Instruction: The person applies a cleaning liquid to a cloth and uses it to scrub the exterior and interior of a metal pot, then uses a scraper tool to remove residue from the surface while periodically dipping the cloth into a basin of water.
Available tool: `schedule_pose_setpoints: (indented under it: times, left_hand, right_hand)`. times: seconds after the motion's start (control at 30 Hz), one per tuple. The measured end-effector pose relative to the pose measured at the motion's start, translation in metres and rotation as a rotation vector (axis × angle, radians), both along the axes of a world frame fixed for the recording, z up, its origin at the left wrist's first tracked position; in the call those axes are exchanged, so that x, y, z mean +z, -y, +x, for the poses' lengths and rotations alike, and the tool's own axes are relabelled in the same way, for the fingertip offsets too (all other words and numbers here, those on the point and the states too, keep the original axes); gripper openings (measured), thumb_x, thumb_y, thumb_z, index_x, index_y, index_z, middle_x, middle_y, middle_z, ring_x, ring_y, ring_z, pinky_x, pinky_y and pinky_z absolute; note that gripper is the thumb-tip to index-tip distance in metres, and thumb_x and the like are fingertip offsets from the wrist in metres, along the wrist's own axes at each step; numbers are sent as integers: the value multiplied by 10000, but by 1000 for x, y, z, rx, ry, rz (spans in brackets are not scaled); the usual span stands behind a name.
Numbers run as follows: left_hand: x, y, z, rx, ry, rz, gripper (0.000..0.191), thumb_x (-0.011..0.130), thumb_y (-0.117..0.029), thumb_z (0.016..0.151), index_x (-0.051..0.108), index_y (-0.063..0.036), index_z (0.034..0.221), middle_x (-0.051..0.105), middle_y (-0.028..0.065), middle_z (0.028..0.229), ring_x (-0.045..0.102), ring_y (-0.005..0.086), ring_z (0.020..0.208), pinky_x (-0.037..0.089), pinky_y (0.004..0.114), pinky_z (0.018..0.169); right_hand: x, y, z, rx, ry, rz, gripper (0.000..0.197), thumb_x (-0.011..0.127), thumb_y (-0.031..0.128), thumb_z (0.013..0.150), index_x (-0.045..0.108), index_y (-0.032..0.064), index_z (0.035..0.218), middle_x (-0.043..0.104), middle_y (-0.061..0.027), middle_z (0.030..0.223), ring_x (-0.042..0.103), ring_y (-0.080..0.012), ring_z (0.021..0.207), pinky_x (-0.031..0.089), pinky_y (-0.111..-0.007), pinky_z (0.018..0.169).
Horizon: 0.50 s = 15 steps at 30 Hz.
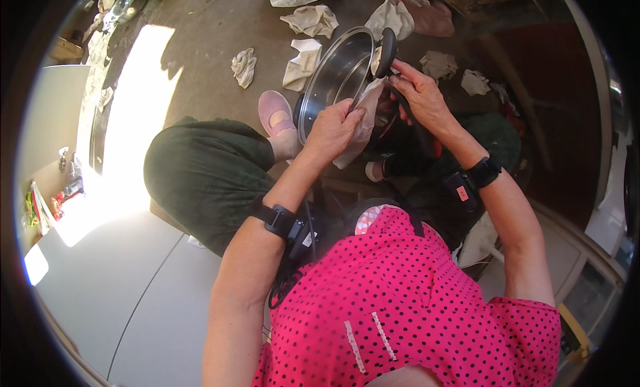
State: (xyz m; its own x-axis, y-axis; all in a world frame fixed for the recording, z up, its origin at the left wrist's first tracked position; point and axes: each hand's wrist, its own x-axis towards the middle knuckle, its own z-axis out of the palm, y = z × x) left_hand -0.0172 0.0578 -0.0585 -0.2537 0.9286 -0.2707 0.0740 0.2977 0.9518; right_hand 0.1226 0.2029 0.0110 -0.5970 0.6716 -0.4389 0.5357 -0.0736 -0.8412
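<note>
A shiny stainless-steel pot point(325, 82) is tilted on its side before me, its hollow facing left. My left hand point(334, 128) grips its near rim, together with a crumpled whitish paper or cloth point(367, 109) that hangs down outside the wall. A black loop handle point(387, 52) stands out from the pot's right side; part of a second black handle point(298, 108) shows at the left. Beside the loop handle, my right hand point(422, 94) has its fingers curled around a dark elongated object point(417, 124). Red shows near that object's lower end; its kind is unclear.
Crumpled pieces of paper or cloth point(312, 21) lie on the concrete floor point(210, 42). My shoe point(275, 112) is left of the pot. A pale panelled surface point(135, 287) is at lower left, a dark reddish panel point(555, 102) at right. Clear bottles point(122, 7) lie at upper left.
</note>
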Motion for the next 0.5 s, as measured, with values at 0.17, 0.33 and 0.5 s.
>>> schedule_pose_setpoints:
  times: [0.17,0.33,0.5]
  left_hand:
    - [1,1,-1,12,-2,1,302,545,-289,905,569,12,889,578,265,788,553,462,796,438,453,684]
    - [3,0,-2,17,-30,14,307,540,-287,907,561,18,875,569,271,779,548,464,791,434,458,681]
    - [6,-1,-1,9,-34,-1,295,530,-274,913,563,18,882,574,272,788,551,467,801,434,461,687]
  right_hand:
    - [13,-2,-8,58,99,106,414,496,160,956,504,125,1369,582,-45,735,524,-91,458,428,-244,386]
    - [13,-4,-11,33,128,100,417,509,163,943,515,117,1358,585,-51,717,526,-99,446,436,-255,389]
    - [9,-8,-7,50,126,138,400,522,169,940,537,138,1338,584,-50,706,521,-104,430,429,-255,379]
